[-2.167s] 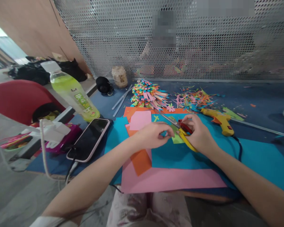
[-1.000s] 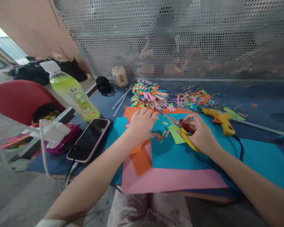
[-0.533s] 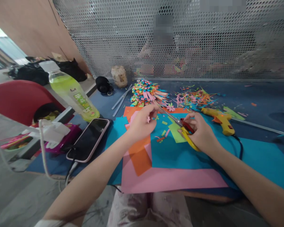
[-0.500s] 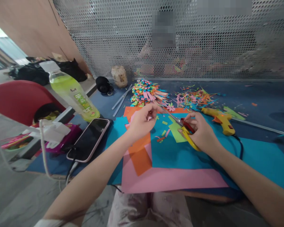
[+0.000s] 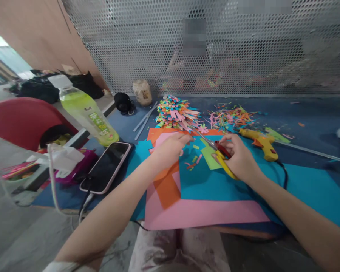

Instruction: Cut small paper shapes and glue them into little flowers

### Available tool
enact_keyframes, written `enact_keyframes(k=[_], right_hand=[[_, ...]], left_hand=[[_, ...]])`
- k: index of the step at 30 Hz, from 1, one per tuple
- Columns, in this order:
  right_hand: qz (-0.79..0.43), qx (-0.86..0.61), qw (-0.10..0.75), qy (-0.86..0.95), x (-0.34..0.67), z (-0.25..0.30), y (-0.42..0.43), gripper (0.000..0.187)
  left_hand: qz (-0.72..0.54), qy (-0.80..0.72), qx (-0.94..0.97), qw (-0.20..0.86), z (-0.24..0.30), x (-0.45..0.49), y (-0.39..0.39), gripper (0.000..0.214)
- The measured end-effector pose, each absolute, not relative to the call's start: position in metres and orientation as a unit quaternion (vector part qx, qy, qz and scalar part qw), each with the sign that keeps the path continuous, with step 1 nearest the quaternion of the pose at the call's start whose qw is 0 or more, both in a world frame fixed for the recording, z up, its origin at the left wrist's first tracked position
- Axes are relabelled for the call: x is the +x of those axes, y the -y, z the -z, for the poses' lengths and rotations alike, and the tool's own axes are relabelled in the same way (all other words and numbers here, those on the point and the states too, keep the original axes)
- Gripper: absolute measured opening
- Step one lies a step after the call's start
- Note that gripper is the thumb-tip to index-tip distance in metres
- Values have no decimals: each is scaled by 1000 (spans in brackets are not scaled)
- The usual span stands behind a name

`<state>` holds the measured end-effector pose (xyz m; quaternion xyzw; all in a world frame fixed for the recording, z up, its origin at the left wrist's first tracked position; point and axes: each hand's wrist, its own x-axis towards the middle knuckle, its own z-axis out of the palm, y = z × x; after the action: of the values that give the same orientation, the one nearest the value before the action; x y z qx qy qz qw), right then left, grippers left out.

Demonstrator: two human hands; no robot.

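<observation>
My right hand (image 5: 238, 156) grips a pair of scissors (image 5: 222, 158) with red and yellow handles, its blades pointing up and left. My left hand (image 5: 172, 149) hovers palm down over the paper, fingers bent together; whatever is in them is too small or hidden to make out. Beneath both hands lie a blue sheet (image 5: 209, 189), a pink sheet (image 5: 215, 215) and orange paper (image 5: 167, 192). A green piece of paper (image 5: 211, 156) and several small cut scraps (image 5: 191, 165) rest on the blue sheet. Just beyond the left hand is a cone-shaped pile of fringed coloured paper (image 5: 174, 113), beside a small pink paper flower (image 5: 203, 129).
A yellow glue gun (image 5: 262, 143) lies at the right, near a heap of paper shreds (image 5: 232, 119). Leftward are a drink bottle (image 5: 87, 113), a phone (image 5: 107, 166) on a cable, glue sticks (image 5: 145, 120) and a jar (image 5: 142, 92). A perforated metal panel (image 5: 147, 41) rises behind.
My left hand has turned more palm down and dropped slightly, its fingers lower over the paper. The right hand and the scissors have barely moved.
</observation>
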<state>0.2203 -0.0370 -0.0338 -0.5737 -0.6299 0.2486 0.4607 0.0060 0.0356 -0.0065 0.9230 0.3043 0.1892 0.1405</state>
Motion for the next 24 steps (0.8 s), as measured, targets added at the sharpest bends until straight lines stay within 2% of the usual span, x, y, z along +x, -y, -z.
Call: enact_keyframes(k=[3, 6, 10, 14, 24], right_hand=[[-244, -574, 455, 635, 221, 35, 37, 43], [-256, -568, 464, 630, 219, 33, 38, 43], [-313, -543, 487, 609, 214, 23, 41, 46], [-332, -522, 497, 608, 210, 15, 46, 42], [-358, -531, 512, 573, 211, 14, 44, 47]], left_hand=[[-171, -327, 925, 86, 7, 6, -37, 33], [-201, -325, 920, 89, 9, 9, -33, 25], [-294, -316, 874, 222, 13, 17, -23, 30], [-297, -314, 828, 357, 16, 23, -18, 27], [-342, -311, 737, 494, 23, 27, -20, 21]])
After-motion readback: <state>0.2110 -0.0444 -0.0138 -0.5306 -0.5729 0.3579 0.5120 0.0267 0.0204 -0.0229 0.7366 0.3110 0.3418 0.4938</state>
